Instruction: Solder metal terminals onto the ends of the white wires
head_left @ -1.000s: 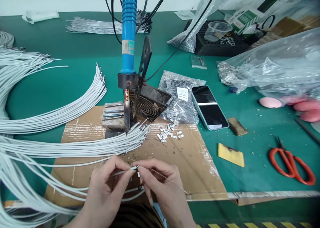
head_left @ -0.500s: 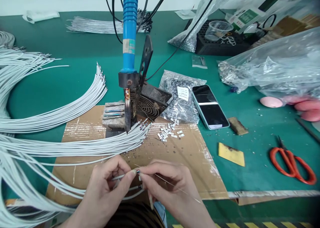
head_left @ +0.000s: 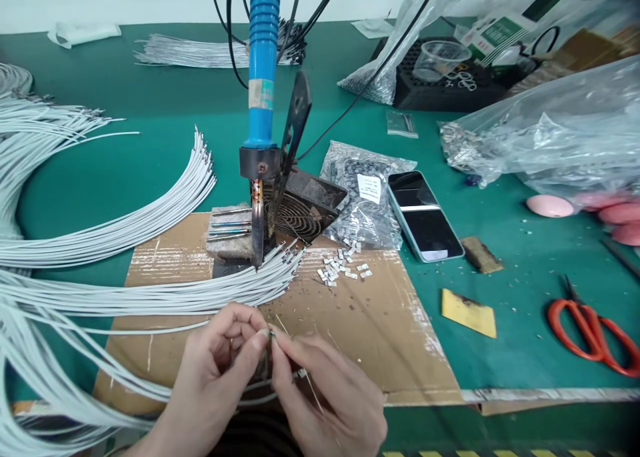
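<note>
Low over the cardboard, my left hand is closed in a pinch on the end of a white cable, mostly hidden by the fingers. My right hand meets it fingertip to fingertip, thumb and forefinger pinching the small dark tip of that cable. A thin silvery wire, like solder wire, runs across the right hand's fingers. Just beyond the hands lies a bundle of white cables with stripped ends. Above that bundle, a blue-handled soldering iron is clamped with its tip down.
Small white connector pieces are scattered on the cardboard. Behind them lie a bag of small parts and a phone. Red-handled scissors and a yellow sponge lie at right. More white cables curve in from the left.
My right hand has turned and drawn in towards the left, its fingers now steeper around the cable tip. The thin wire tilts more steeply. My left hand has shifted slightly up and left.
</note>
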The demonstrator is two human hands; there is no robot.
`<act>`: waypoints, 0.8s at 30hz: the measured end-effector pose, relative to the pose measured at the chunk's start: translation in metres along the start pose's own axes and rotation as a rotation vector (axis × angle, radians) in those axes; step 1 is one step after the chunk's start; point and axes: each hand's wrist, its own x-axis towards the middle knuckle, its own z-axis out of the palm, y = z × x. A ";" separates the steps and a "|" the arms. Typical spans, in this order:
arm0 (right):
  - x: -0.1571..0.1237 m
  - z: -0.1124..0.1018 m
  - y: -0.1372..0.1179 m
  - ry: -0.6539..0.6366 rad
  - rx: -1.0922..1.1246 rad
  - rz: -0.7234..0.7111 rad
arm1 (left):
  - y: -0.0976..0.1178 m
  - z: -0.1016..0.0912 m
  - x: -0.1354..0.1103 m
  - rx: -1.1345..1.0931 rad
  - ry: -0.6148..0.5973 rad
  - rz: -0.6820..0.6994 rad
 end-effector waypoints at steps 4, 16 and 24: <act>0.010 -0.006 0.000 -0.118 0.139 0.141 | 0.001 0.002 0.000 0.020 0.050 0.031; 0.004 0.004 -0.007 -0.044 0.611 0.735 | 0.009 0.028 -0.010 -0.021 0.262 0.070; 0.016 -0.013 0.001 -0.146 0.080 -0.005 | 0.017 0.020 -0.002 -0.092 0.218 -0.041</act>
